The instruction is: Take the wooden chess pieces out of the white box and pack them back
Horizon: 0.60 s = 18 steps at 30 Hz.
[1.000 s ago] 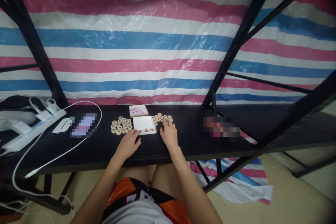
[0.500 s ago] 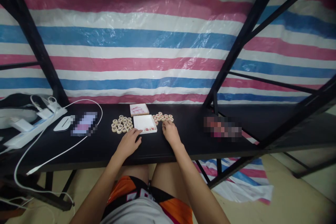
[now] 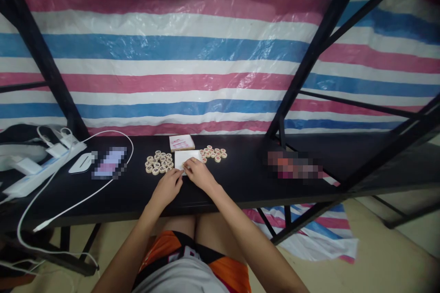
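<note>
Head view: open white tray (image 3: pixel 180 156), one, on the black surface (image 3: pixel 247 178), between two groups of Chinese chess pieces. Dark-marked pieces (image 3: pixel 156 170), one cluster, left of the tray; red-marked pieces (image 3: pixel 217 159), smaller cluster, at its right, the nearest just beside it. Printed box (image 3: pixel 181 142), one, behind the tray. Left hand (image 3: pixel 168 186): fingers resting at the tray's near-left edge, no piece seen in them. Right hand (image 3: pixel 199 175): over the tray, fingertips drawn together; whether they pinch a piece cannot be told. Step in hand, by judgement: placing or straightening pieces along the tray's near side. Next move, judged likewise, calls for keeping fingertips low and the tray steady.
</note>
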Motion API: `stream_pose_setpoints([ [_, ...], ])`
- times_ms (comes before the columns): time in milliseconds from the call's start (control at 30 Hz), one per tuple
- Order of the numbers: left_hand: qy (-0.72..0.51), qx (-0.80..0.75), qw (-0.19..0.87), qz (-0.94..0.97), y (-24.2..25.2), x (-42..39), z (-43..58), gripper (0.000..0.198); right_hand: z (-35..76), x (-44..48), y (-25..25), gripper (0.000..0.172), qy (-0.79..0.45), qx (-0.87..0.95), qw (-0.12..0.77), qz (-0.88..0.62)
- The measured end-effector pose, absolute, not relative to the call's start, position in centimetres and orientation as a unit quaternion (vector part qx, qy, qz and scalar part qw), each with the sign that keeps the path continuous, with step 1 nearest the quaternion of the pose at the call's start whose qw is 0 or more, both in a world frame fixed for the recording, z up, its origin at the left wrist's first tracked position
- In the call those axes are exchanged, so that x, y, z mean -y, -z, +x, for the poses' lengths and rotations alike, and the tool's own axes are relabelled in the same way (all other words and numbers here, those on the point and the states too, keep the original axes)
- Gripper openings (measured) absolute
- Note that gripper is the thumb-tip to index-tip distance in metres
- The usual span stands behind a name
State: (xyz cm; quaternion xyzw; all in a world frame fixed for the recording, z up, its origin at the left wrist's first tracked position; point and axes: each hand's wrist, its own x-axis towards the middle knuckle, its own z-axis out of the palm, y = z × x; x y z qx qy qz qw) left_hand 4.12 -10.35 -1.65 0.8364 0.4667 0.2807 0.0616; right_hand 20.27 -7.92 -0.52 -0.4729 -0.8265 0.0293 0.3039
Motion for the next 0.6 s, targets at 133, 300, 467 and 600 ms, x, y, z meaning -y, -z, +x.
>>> stream_pose_setpoints([
  [133,-0.303,-0.465,0.064,0.829,1.8,10.1,4.1,0.029,20.4,8.1,0.9,0.017,-0.009,0.843,0.280,-0.458],
  [300,-0.322,-0.457,0.064,0.826,1.8,10.0,4.2,0.023,20.7,8.7,1.1,0.017,0.005,0.849,0.283,-0.446],
  [467,-0.312,-0.456,0.063,0.831,1.9,10.1,4.1,0.027,20.7,8.4,1.4,0.014,-0.018,0.830,0.336,-0.445],
  [600,-0.276,-0.469,0.048,0.838,1.9,10.2,4.1,0.031,22.1,7.9,1.6,0.021,0.006,0.754,0.393,-0.527],
])
